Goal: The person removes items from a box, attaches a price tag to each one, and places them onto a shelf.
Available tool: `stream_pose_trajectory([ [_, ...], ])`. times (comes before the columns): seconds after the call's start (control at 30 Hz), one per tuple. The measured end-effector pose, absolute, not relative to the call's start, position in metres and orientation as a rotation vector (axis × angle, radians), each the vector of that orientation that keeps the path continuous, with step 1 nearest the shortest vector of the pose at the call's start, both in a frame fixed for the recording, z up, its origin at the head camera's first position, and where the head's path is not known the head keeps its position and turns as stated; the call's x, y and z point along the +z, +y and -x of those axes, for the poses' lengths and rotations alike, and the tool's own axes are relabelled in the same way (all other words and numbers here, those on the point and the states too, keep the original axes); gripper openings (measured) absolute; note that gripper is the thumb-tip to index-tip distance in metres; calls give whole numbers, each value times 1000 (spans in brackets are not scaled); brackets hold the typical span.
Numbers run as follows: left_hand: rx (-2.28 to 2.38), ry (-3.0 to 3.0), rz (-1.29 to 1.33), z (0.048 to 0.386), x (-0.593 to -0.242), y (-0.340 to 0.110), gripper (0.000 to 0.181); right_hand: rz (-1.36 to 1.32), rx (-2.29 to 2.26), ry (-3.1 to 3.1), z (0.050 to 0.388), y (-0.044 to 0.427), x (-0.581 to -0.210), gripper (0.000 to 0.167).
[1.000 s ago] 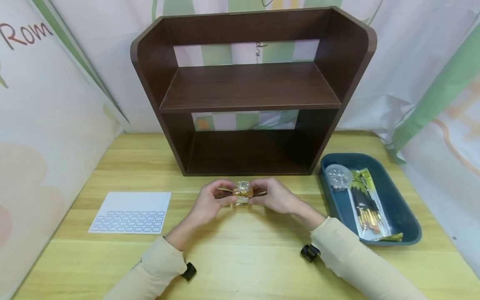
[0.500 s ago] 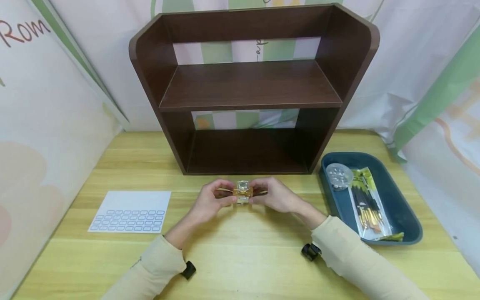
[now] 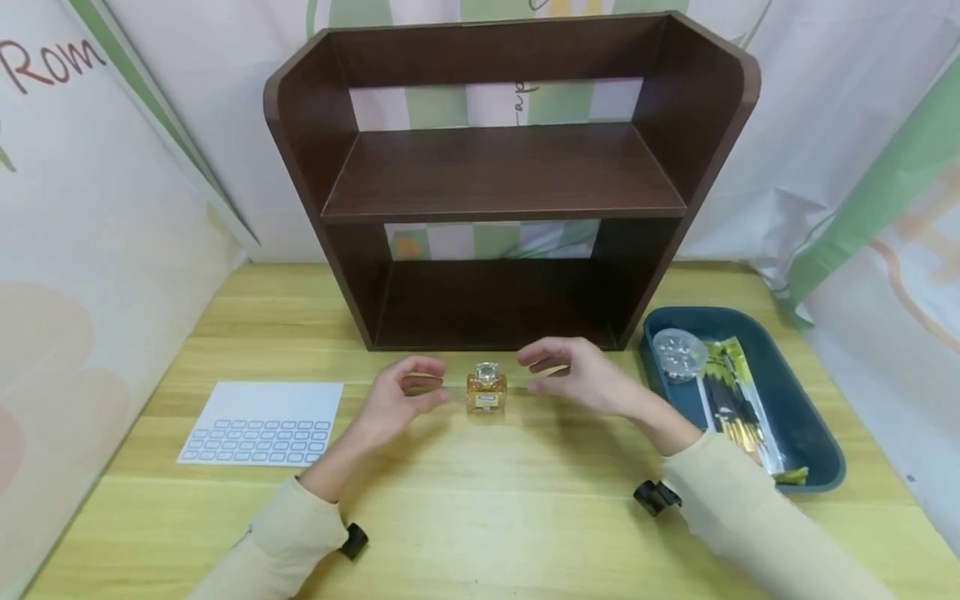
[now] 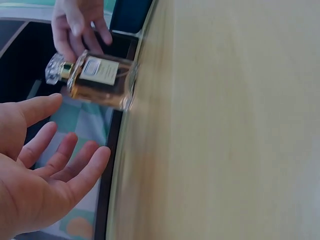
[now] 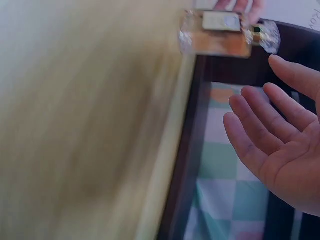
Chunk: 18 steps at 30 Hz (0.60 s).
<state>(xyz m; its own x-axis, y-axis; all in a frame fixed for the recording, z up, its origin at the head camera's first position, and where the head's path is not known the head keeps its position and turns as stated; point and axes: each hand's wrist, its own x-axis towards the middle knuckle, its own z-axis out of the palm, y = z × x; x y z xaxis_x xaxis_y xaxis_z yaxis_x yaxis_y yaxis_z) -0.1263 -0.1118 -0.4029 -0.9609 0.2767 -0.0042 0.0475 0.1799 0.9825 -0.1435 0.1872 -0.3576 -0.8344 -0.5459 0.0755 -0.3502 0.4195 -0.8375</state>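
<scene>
A small glass bottle of amber liquid (image 3: 487, 390), with a clear faceted stopper and a pale label, stands upright on the table in front of the shelf. To its left, the left hand (image 3: 396, 400) is held with relaxed, parted fingers, touching nothing. On the other side, a bit farther off, the right hand (image 3: 581, 375) has its fingers loosely bent and apart from the bottle. Both wrist views show bare palms: the left hand (image 4: 55, 170) beside the bottle (image 4: 102, 80), and the right hand (image 5: 280, 135) near the bottle (image 5: 220, 37).
A dark brown two-tier shelf (image 3: 502, 171) rises behind the bottle. At the left lies a white sheet with blue-outlined labels (image 3: 262, 423). On the right, a dark blue tray (image 3: 798, 408) holds a round clear container (image 3: 679, 355) and a packet of brushes (image 3: 735, 400).
Both hands have let go of the bottle and moved apart, the left one leftward and the right one rightward and slightly up. The bottle remains in the same place.
</scene>
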Motion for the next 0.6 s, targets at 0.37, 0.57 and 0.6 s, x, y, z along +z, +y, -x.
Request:
stream_pose_trajectory([
  [0.37,1794,2501,-348,119,-395,-137,42,687,-1183,2802,135,227,-318,31],
  [0.57,1664,2670,-440,112,-396,-141,51,829,-918,3171,130,249,-293,32],
  [0.6,1643,2694,-452,111,-396,-142,52,860,-859,3227,130,253,-289,33],
])
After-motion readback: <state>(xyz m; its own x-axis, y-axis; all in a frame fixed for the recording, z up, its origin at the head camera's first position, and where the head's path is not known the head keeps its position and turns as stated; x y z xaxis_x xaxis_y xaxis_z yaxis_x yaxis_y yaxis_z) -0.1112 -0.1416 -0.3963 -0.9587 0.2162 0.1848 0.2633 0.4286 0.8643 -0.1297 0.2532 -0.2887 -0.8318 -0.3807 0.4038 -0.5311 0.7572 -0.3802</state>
